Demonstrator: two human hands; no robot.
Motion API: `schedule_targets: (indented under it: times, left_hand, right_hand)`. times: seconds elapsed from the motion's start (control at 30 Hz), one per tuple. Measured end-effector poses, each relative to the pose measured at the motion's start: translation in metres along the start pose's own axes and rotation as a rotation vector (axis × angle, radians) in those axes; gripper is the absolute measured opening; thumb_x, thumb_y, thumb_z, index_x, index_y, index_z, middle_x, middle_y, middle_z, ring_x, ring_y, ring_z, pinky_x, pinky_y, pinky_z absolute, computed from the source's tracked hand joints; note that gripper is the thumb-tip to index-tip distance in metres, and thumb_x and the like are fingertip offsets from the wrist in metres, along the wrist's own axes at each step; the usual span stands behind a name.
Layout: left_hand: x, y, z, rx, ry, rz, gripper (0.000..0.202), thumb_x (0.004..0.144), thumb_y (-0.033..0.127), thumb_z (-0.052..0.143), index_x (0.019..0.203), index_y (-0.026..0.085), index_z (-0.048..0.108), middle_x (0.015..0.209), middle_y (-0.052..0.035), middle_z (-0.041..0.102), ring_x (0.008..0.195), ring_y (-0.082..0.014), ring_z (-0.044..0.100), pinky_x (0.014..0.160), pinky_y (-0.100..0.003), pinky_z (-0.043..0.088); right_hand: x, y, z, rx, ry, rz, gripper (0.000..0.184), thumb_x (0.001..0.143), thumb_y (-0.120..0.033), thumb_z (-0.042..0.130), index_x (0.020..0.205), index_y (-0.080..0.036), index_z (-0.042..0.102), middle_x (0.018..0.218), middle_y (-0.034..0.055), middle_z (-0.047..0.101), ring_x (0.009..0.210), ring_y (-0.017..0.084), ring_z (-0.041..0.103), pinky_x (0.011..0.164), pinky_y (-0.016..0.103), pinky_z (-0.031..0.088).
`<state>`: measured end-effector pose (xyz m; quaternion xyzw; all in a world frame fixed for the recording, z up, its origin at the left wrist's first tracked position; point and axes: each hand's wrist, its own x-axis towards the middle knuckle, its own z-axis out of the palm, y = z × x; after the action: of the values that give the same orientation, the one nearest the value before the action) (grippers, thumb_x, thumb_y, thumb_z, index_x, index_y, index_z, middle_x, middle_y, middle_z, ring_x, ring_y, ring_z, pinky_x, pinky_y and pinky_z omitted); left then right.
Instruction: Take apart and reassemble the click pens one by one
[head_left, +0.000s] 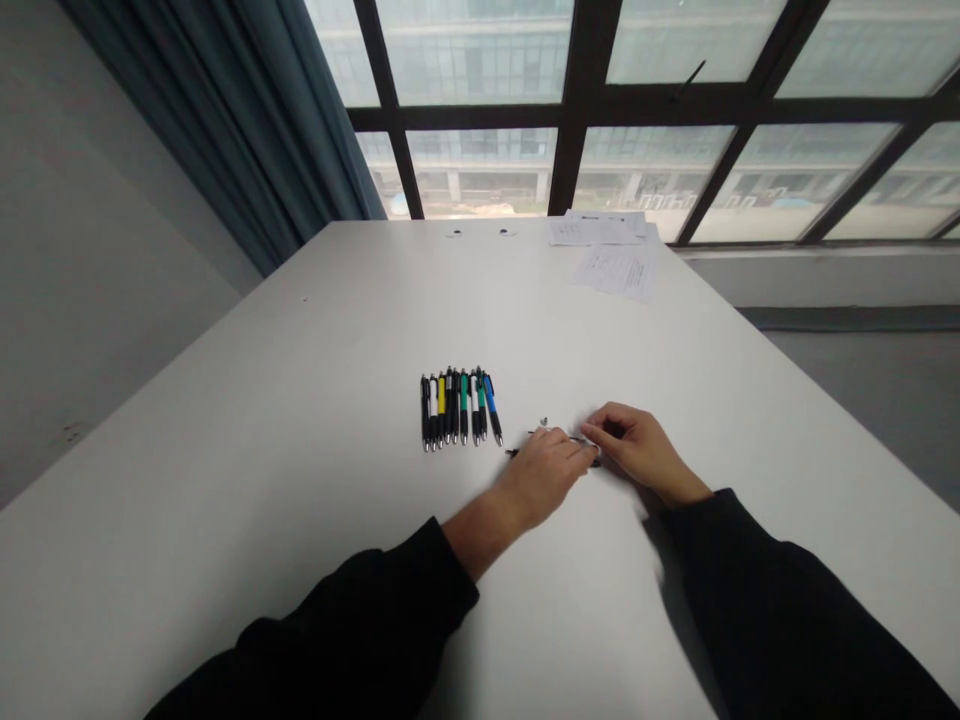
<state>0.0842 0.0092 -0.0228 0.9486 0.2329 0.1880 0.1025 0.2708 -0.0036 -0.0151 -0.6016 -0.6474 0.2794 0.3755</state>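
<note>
**Lone pen [517,453] lies apart from its row on a white counter [247,480]**

The person's left hand [536,478] rests over the pen, which lies roughly crosswise to the person, with its dark tip showing to the left of the hand. The left hand's fingers [566,455] lie flat and close together, pointing toward the right hand. It is impossible to tell whether they have hold of the pen.

The right hand [634,450] sits just beside them, its fingers [596,430] lightly curled and reaching toward the pen's far end, where a dark end and a glint of metal show. The hands are nearly touching. Whether the right hand grips anything cannot be told.

A tiny metal part [543,422] sits on the counter just beyond the left hand. Just to the left, a tight row of pens [459,410] stands out against the white surface, lying side by side with their tips toward the person, their barrels in black, white, yellow, green and blue.

Loose printed papers [619,270] lie at the far end of the counter, beneath a large dark-framed window [480,160] with a blue-grey curtain [247,120] at its left. Black sleeves [360,610] cover both forearms up to the wrists.
</note>
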Motion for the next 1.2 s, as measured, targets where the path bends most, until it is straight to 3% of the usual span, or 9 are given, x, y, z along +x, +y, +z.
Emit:
schedule_targets:
  times: [0.17,0.33,0.53,0.63,0.73,0.87,1.03,1.13,1.2]
  left_hand:
    - [-0.004,0.000,-0.010,-0.098,0.178,-0.069,0.019,0.088,0.030,0.060,0.104,0.019,0.060,0.107,-0.0066,0.066,0.103,-0.0229,0.052,0.088,-0.038,0.037]
    - [-0.028,-0.022,-0.037,-0.108,0.504,-0.179,0.030,0.090,0.024,0.051,0.062,0.020,0.040,0.065,-0.0013,0.048,0.071,-0.0162,0.045,0.071,-0.032,0.037]
    - [-0.054,-0.059,-0.058,-0.140,0.743,-0.344,0.040,0.090,0.022,0.046,0.057,0.021,0.023,0.057,0.0041,0.028,0.056,-0.0125,0.032,0.056,-0.028,0.028]
    - [-0.054,-0.066,-0.058,-0.141,0.727,-0.423,0.039,0.092,0.024,0.043,0.058,0.021,0.025,0.058,0.0036,0.030,0.056,-0.0123,0.033,0.055,-0.028,0.028]
    - [-0.050,-0.060,-0.054,-0.027,0.638,-0.311,0.037,0.092,0.024,0.045,0.058,0.020,0.033,0.058,0.0018,0.038,0.060,-0.0137,0.037,0.060,-0.029,0.031]
    - [-0.040,-0.037,-0.043,0.101,0.248,-0.027,0.021,0.092,0.032,0.051,0.080,0.017,0.059,0.081,-0.0056,0.059,0.080,-0.0183,0.049,0.075,-0.033,0.036]
    - [-0.031,-0.017,-0.033,0.145,-0.061,-0.048,0.021,0.091,0.034,0.054,0.097,0.015,0.061,0.093,-0.0085,0.062,0.090,-0.0227,0.052,0.077,-0.035,0.037]
    - [-0.031,-0.012,-0.035,-0.084,-0.042,-0.131,0.017,0.093,0.029,0.052,0.091,0.015,0.062,0.094,-0.0089,0.060,0.092,-0.0218,0.052,0.080,-0.035,0.039]
    - [-0.031,-0.008,-0.036,-0.479,0.022,-0.249,0.020,0.093,0.033,0.051,0.094,0.015,0.060,0.093,-0.0080,0.060,0.089,-0.0190,0.053,0.079,-0.032,0.041]
  right_hand:
    - [0.000,0.003,-0.002,-0.014,0.002,-0.014,0.021,0.080,-0.038,0.064,0.074,-0.017,0.066,0.071,0.0034,0.067,0.066,0.017,0.058,0.065,0.031,0.045]
    - [0.000,0.005,-0.006,-0.009,-0.001,-0.017,0.020,0.081,-0.037,0.065,0.076,-0.017,0.066,0.075,0.0046,0.067,0.069,0.018,0.058,0.067,0.033,0.045]
    - [-0.001,0.005,-0.006,-0.042,-0.051,-0.101,0.020,0.080,-0.037,0.067,0.085,-0.018,0.070,0.084,0.0065,0.067,0.072,0.019,0.059,0.067,0.033,0.045]
    - [-0.002,0.002,-0.005,-0.099,-0.070,-0.134,0.020,0.079,-0.036,0.069,0.089,-0.019,0.071,0.086,0.0065,0.066,0.068,0.017,0.057,0.063,0.031,0.045]
    - [-0.003,-0.002,-0.005,-0.153,-0.101,-0.179,0.020,0.080,-0.036,0.068,0.093,-0.021,0.072,0.086,0.0056,0.064,0.066,0.016,0.057,0.062,0.031,0.045]
    - [-0.003,-0.005,-0.003,-0.229,-0.146,-0.276,0.013,0.085,-0.031,0.063,0.086,-0.023,0.072,0.088,0.0066,0.064,0.081,0.020,0.060,0.076,0.034,0.047]
    - [-0.004,-0.009,0.000,-0.293,-0.152,-0.254,0.015,0.090,-0.030,0.053,0.084,-0.021,0.063,0.089,0.0072,0.062,0.084,0.021,0.056,0.077,0.034,0.045]
    - [-0.003,-0.008,0.001,-0.089,-0.079,-0.108,0.017,0.090,-0.034,0.052,0.084,-0.020,0.058,0.077,0.0034,0.058,0.070,0.017,0.052,0.065,0.031,0.042]
    - [-0.001,-0.005,0.000,0.188,-0.022,0.028,0.018,0.087,-0.037,0.057,0.084,-0.020,0.057,0.068,-0.0004,0.053,0.057,0.013,0.045,0.053,0.027,0.036]
